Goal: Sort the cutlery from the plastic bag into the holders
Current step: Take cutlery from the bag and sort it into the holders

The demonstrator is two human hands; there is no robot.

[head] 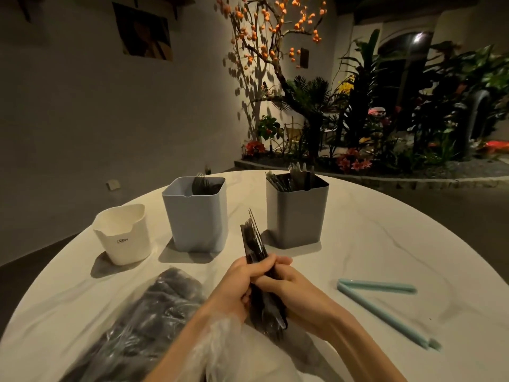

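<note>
Both hands meet over the near middle of the round white marble-look table (371,244). Left hand (242,282) and right hand (286,285) both curl their fingers round one bundle of dark plastic cutlery (254,244), gripping it about mid-length.

Bundle's long axis runs away from the person, tilted slightly left. Tines point up and outward, toward the gap between the pale blue-grey square holder (197,216) and the darker grey square holder (297,213). Handle ends hang below the hands toward the table edge.

Both holders lie beyond the fingertips. Judged: grey holder is nearer the right hand, blue-grey one nearer the left; the bundle's far tips are about level with the grey holder's base. Both already hold dark utensils. A short white holder with a notched rim (122,234) stands furthest left; its contents cannot be seen.

The clear plastic bag of dark cutlery (146,312) lies near left, partly under the left forearm and cut off by the frame's lower edge.

Light is dim: whether the bundle is only forks cannot be told. An open pale teal bag-sealing clip (385,310) lies to the right.
</note>
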